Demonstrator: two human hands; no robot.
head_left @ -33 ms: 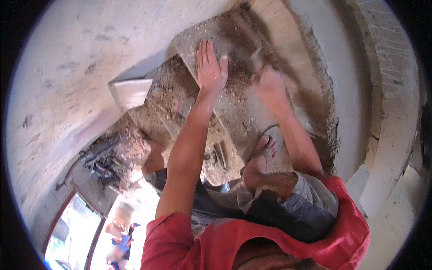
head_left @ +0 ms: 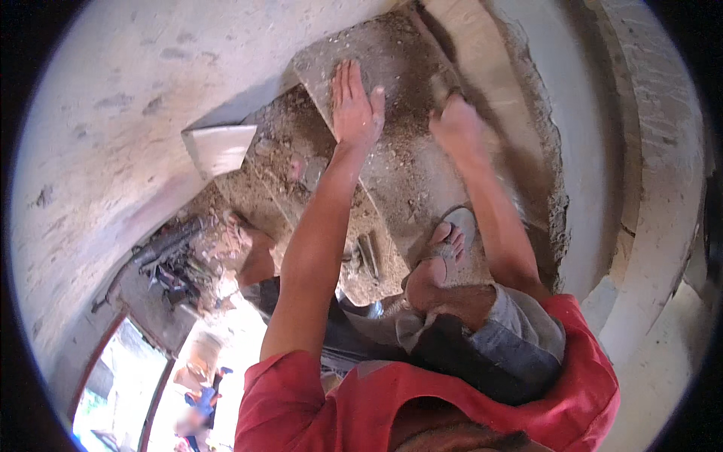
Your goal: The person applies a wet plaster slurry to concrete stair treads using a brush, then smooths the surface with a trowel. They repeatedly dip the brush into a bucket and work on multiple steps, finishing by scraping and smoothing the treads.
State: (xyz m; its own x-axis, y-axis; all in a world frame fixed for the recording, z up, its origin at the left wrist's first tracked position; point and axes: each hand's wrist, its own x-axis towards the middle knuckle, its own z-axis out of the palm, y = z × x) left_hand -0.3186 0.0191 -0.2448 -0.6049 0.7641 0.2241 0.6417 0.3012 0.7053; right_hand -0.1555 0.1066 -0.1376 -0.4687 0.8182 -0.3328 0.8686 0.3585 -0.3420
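My left hand (head_left: 354, 109) lies flat on a dusty concrete step (head_left: 376, 53), fingers together and stretched out, the thumb apart, nothing in it. To its right, my right hand (head_left: 458, 124) is closed round a short grey-brown tool (head_left: 443, 89). The tool is blurred and partly hidden by the fingers, so its kind cannot be made out. It is low over the step, close to the foot of the right-hand wall. Loose dirt and small crumbs (head_left: 403, 139) cover the step between the two hands.
My sandalled foot (head_left: 448, 237) stands on the step below my right arm. A pale tile-like piece (head_left: 220, 149) juts from the left wall (head_left: 151, 75). Lower left lie a pile of tools (head_left: 173, 267) and a bright doorway with a person (head_left: 199, 407). A curved ledge (head_left: 595, 151) runs along the right.
My right hand and its tool have moved a little farther away along the wall's foot. My left hand stays flat in nearly the same spot.
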